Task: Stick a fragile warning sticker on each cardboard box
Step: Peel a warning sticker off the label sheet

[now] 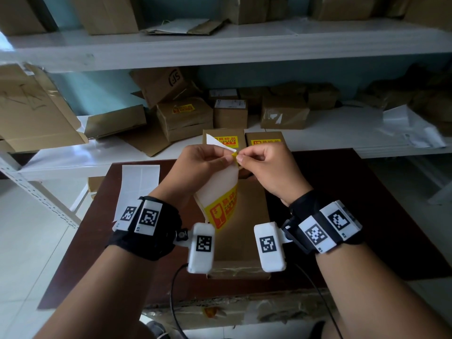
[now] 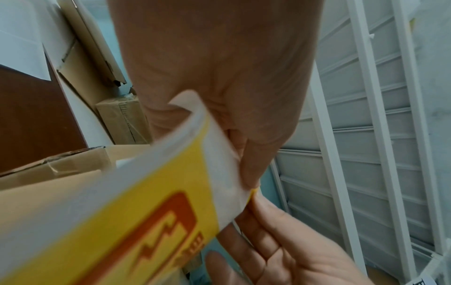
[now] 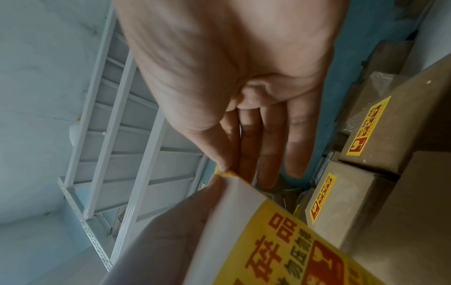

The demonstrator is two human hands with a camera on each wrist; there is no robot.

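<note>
My left hand (image 1: 215,157) grips a strip of white backing paper with yellow-and-red fragile stickers (image 1: 223,206), held up over the table. My right hand (image 1: 244,159) pinches a peeled yellow sticker corner (image 1: 234,154) at the strip's top between thumb and forefinger. The same yellow corner (image 3: 225,173) shows in the right wrist view, and the sticker strip (image 2: 146,202) fills the left wrist view. Below my hands a plain cardboard box (image 1: 244,216) sits on the dark brown table (image 1: 367,216). Beyond it stand two boxes with yellow stickers: the left stickered box (image 1: 223,140) and the right stickered box (image 1: 265,140).
A used white backing sheet (image 1: 137,187) lies on the table's left part. White metal shelves (image 1: 220,50) behind hold several cardboard boxes, one with a yellow sticker (image 1: 183,109), and flattened cardboard (image 1: 36,106) at left. Crumpled white paper (image 1: 411,128) lies on the shelf at right.
</note>
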